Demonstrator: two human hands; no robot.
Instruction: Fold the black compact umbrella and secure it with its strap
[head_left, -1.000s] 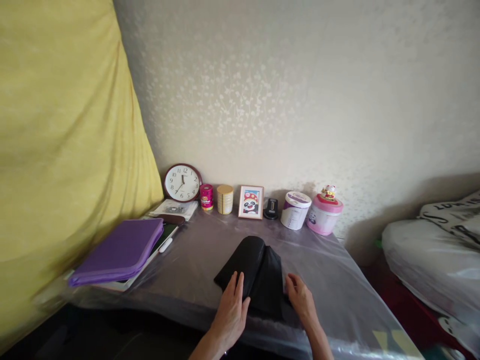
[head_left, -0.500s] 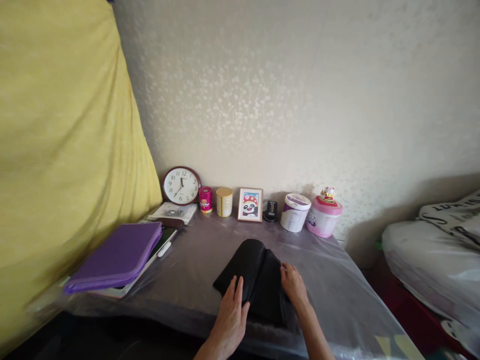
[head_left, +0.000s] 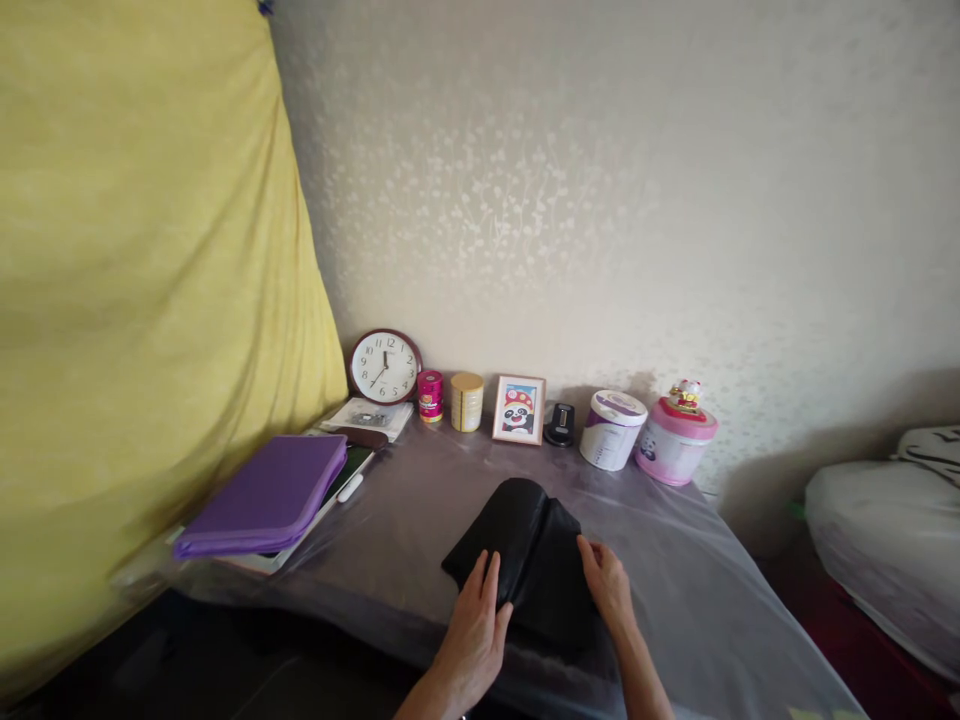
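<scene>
On my feed the left hand [head_left: 476, 625] is nearest: it lies flat over the left part of a black folded sheet [head_left: 551, 570], index and middle fingers straight out and together, thumb set apart toward the sheet's centre. The right hand [head_left: 609, 580] is across from it at the sheet's right edge, near the far corner, thumb and fingertips closed together and, as I read it, pinching that edge. So the sheet lies between my two hands and reaches forward past both; each touches it, so I can't call either one nearer. It sits at the near side of the bench [head_left: 420, 510], its closest edge so dark that I can't tell exactly where it stops. A crease runs down it, and that is the clearest axis I have: from between the hands it leads away from me, slanting a little right. The left panel bulges into a rounded hump at its far end; the right one lies lower. Beyond bare bench, the crease points roughly at a small black device [head_left: 560, 425], just right of the panda picture frame [head_left: 518, 410], well apart from the sheet.
</scene>
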